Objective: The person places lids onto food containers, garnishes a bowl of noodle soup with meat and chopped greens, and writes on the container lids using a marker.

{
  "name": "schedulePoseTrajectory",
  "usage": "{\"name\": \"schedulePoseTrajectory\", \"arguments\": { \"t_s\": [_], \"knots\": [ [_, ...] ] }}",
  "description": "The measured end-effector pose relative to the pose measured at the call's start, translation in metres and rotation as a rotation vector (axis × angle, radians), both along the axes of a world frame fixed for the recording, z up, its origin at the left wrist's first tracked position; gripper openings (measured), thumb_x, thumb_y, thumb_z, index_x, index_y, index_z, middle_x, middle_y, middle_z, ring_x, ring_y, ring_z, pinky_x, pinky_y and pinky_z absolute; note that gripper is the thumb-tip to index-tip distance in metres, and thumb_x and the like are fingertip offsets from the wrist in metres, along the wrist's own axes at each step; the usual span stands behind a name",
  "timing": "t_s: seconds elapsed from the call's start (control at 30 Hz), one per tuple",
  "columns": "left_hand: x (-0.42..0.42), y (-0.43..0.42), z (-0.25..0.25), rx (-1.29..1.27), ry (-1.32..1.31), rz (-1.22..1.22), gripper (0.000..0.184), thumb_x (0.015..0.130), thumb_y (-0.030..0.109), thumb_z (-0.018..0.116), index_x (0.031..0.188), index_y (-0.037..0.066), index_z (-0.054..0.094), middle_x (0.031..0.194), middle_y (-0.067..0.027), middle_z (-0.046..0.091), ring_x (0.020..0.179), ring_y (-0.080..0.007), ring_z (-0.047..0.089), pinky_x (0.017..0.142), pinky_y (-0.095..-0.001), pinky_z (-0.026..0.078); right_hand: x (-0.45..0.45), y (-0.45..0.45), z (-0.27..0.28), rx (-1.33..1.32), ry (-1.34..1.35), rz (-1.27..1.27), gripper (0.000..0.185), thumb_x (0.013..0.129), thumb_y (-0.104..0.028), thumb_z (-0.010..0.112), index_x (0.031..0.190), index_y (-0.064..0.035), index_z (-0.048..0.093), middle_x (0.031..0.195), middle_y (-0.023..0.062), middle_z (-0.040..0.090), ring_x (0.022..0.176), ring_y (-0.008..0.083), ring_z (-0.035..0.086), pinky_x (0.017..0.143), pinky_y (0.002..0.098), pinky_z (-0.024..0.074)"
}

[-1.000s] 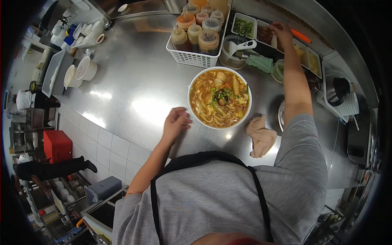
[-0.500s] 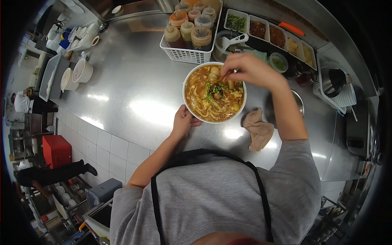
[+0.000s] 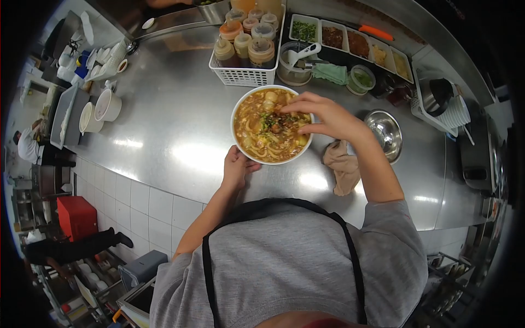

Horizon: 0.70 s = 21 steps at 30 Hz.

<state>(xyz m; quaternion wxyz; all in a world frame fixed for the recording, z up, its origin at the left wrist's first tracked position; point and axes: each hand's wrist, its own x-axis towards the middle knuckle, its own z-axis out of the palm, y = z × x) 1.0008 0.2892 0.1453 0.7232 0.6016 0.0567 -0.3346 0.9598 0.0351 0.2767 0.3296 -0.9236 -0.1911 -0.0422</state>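
A white bowl (image 3: 262, 151) filled with noodles in brown soup, topped with green bits and dark red bits, sits on the steel counter (image 3: 164, 98). My left hand (image 3: 238, 168) is at the bowl's lower left rim, with its fingers against the side. Over the right part of the bowl is my right hand (image 3: 327, 118), fingers apart and pointing at the topping, with nothing visible between them. To the right of the bowl lie a crumpled brown cloth (image 3: 343, 168) and a steel bowl (image 3: 385, 135).
A white basket (image 3: 243, 76) of sauce bottles stands behind the bowl. Topping trays (image 3: 332, 36), a tub with a white-handled tool (image 3: 294, 68), and a green cloth (image 3: 330, 73) are at the back. White tubs (image 3: 108, 105) are at left. Two people are beyond the counter.
My right hand went from the topping trays to over the bowl, and its fingers have spread. My left hand has come to the bowl's rim.
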Motion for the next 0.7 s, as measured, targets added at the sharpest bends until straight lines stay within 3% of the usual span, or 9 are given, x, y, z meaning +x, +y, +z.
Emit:
{"name": "schedulePoseTrajectory", "arguments": {
  "t_s": [0.07,0.13,0.27,0.37,0.43,0.5,0.57,0.7],
  "knots": [
    [0.004,0.011,-0.007,-0.001,-0.014,0.027,0.018,0.09,0.012,0.043,0.106,0.003,0.044,0.091,-0.0119,0.061,0.07,-0.0187,0.064,0.061,-0.0283,0.056,-0.021,-0.014,0.004,0.114,0.171,-0.138,0.045,0.069,-0.012,0.069,0.112,-0.0114,0.057,0.102,0.0069,0.055,0.091,0.0224,0.055,0.08,0.0335,0.0439],
    [0.008,0.027,-0.006,0.026,-0.012,0.037,0.019,0.09,0.012,0.043,0.107,0.003,0.044,0.092,-0.0124,0.061,0.071,-0.0196,0.064,0.06,-0.0284,0.056,-0.052,-0.024,0.012,0.048,0.347,-0.323,0.042,0.065,-0.011,0.071,0.106,-0.009,0.058,0.097,0.0068,0.054,0.088,0.0226,0.055,0.078,0.0326,0.0439],
    [0.023,0.063,-0.003,0.073,-0.036,0.09,0.024,0.088,0.012,0.047,0.109,0.002,0.043,0.094,-0.0154,0.061,0.073,-0.0231,0.065,0.057,-0.0282,0.057,-0.114,-0.023,-0.024,-0.134,0.567,-0.407,0.037,0.064,-0.01,0.071,0.099,-0.0078,0.059,0.095,0.007,0.054,0.089,0.024,0.055,0.076,0.033,0.0441],
    [0.04,0.091,-0.007,0.093,-0.041,0.126,0.025,0.086,0.01,0.049,0.109,0.001,0.045,0.094,-0.0156,0.061,0.075,-0.024,0.065,0.058,-0.0275,0.057,-0.131,-0.007,-0.057,-0.224,0.393,-0.471,0.026,0.069,-0.009,0.064,0.094,-0.0112,0.059,0.096,0.0081,0.052,0.09,0.0287,0.055,0.077,0.0355,0.0442],
    [0.051,0.107,-0.006,0.155,-0.044,0.14,0.023,0.089,0.011,0.045,0.111,0.005,0.047,0.1,-0.0119,0.061,0.083,-0.0207,0.063,0.065,-0.0293,0.055,-0.123,0.001,-0.069,-0.075,0.33,-0.577,0.016,0.068,0.002,0.057,0.083,-0.0049,0.056,0.088,0.0093,0.052,0.087,0.029,0.053,0.073,0.0347,0.0432],
    [0.062,0.115,0.005,0.151,-0.028,0.233,0.023,0.087,0.002,0.044,0.109,0.002,0.046,0.095,-0.0146,0.061,0.076,-0.0225,0.064,0.058,-0.0269,0.057,-0.107,-0.007,-0.06,-0.023,0.28,-0.54,0.014,0.067,0.007,0.052,0.076,-0.0029,0.053,0.085,0.0106,0.051,0.086,0.0299,0.052,0.072,0.0351,0.0421],
    [0.08,0.134,-0.006,0.128,-0.047,0.258,0.023,0.086,0.002,0.044,0.109,0.002,0.046,0.094,-0.0145,0.061,0.074,-0.0214,0.064,0.057,-0.0259,0.056,-0.086,-0.012,-0.035,-0.069,0.007,-0.694,0.013,0.066,0.007,0.051,0.075,-0.0022,0.052,0.082,0.0111,0.05,0.084,0.03,0.051,0.07,0.0363,0.0413],
    [0.115,0.147,-0.012,0.091,-0.061,0.365,0.02,0.085,0.004,0.046,0.105,0.0,0.046,0.089,-0.0143,0.059,0.068,-0.0203,0.063,0.052,-0.0236,0.055,-0.04,-0.04,-0.025,-0.14,-0.197,-0.858,0.011,0.07,0.006,0.049,0.077,-0.0024,0.053,0.085,0.0113,0.05,0.085,0.0324,0.05,0.073,0.0394,0.0416]
  ]
}}
